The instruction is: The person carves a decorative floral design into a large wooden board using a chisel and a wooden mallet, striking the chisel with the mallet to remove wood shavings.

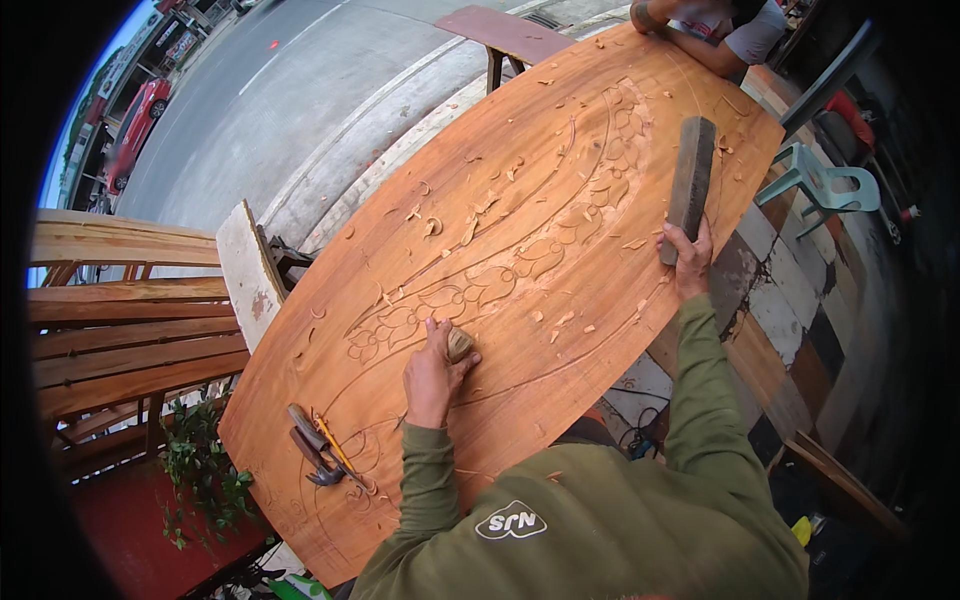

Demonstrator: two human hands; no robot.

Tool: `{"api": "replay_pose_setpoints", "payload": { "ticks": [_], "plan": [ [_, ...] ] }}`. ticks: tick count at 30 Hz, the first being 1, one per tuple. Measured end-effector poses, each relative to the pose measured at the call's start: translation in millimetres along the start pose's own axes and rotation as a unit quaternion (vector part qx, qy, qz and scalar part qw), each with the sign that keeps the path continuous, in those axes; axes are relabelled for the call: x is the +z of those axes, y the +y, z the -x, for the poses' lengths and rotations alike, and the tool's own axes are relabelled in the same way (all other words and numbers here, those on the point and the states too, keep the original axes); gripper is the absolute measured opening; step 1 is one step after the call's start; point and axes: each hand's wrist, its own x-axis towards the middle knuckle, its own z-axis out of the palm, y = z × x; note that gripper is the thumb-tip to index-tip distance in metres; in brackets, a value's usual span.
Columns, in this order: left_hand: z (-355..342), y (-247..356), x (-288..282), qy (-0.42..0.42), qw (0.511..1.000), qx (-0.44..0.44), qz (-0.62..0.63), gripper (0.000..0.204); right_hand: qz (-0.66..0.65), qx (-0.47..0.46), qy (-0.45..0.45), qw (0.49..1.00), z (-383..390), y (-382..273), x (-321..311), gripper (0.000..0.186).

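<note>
A large wooden panel (400, 290) with curved sides lies in front of me, carved with a band of flowers and leaves (540, 258) and several drawn or cut curves. My left hand (434, 378) rests on the panel by the lower end of this band, fingers wrapped round a carving chisel (460, 345); its round wooden end shows, while its blade is hidden. Over the panel's right side my right hand (690, 258) grips the lower end of a long, dark, square-sided wooden mallet (692, 170). The mallet is well apart from the chisel.
Curled shavings (470, 230) lie scattered over the panel. Hand tools (322, 455) and a yellow pencil (338, 445) lie at its lower left. Another person's arm (690, 50) leans on the far end. A green plastic chair (825, 185) stands right, slatted wood (140, 320) left.
</note>
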Motion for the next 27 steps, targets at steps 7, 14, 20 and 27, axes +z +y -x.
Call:
{"api": "replay_pose_setpoints", "payload": {
  "ticks": [7, 14, 20, 27],
  "plan": [
    [0, -16, 6, 0.031, 0.999, 0.028, -0.01, 0.081, -0.023, -0.031, 0.008, 0.999, 0, 3, 1, 0.07],
    [5, -3, 3, 0.02, 1.0, 0.007, -0.006, 0.082, -0.013, -0.028, 0.007, 0.999, 3, 7, -7, 0.09],
    [4, 0, 2, 0.012, 0.999, 0.019, -0.026, 0.081, -0.003, -0.076, 0.012, 0.997, -2, 15, -16, 0.087],
    [2, -11, 8, 0.034, 0.998, 0.039, -0.025, 0.079, 0.019, -0.134, 0.08, 0.988, 17, 12, -6, 0.064]
  ]
}}
